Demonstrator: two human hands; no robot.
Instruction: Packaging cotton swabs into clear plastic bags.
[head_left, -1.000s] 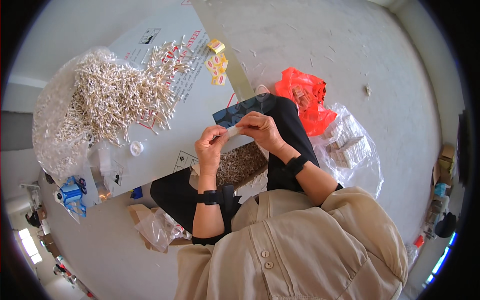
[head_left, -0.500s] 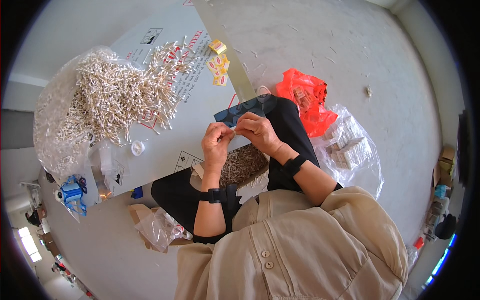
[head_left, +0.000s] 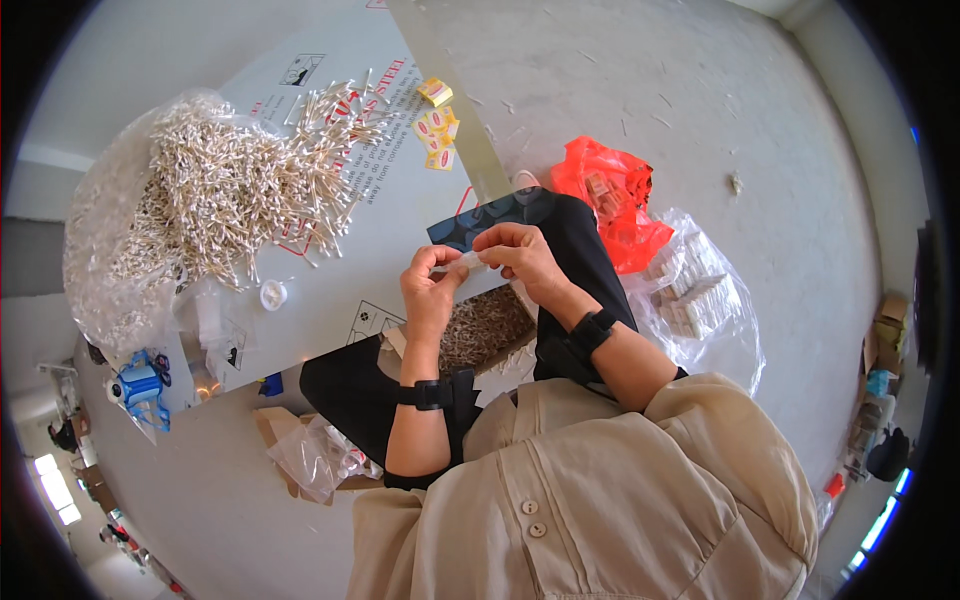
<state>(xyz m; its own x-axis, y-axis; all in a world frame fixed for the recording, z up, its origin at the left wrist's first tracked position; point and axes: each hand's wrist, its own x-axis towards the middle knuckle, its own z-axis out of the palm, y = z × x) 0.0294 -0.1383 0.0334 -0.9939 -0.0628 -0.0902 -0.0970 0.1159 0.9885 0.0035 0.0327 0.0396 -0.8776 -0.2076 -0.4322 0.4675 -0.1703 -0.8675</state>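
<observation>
Between my two hands is a small translucent plastic bag point(head_left: 463, 262), pinched from both sides above my lap. Thumb and fingers of my left hand point(head_left: 428, 288) close on its left end. My right hand point(head_left: 524, 262) grips the other end with bent fingers. Just below them, a cardboard box point(head_left: 529, 312) full of thin brownish-white sticks rests on my lap. To the left, a large heap of cotton swabs point(head_left: 230, 190) spills from a clear plastic bag point(head_left: 95, 230) onto the table point(head_left: 330, 300). What the small bag holds is too small to tell.
Yellow-and-white small packets point(head_left: 436, 138) and a round white tub point(head_left: 273, 295) are on the table. A blue bottle-like object point(head_left: 140, 383) stands at its left corner. On the floor lie a red plastic bag point(head_left: 635, 240), a clear bag of white packs point(head_left: 700, 300) and an open carton point(head_left: 275, 430).
My hands have moved slightly apart. More of the small plastic bag shows stretched between my fingers, and my right fingers have shifted along it.
</observation>
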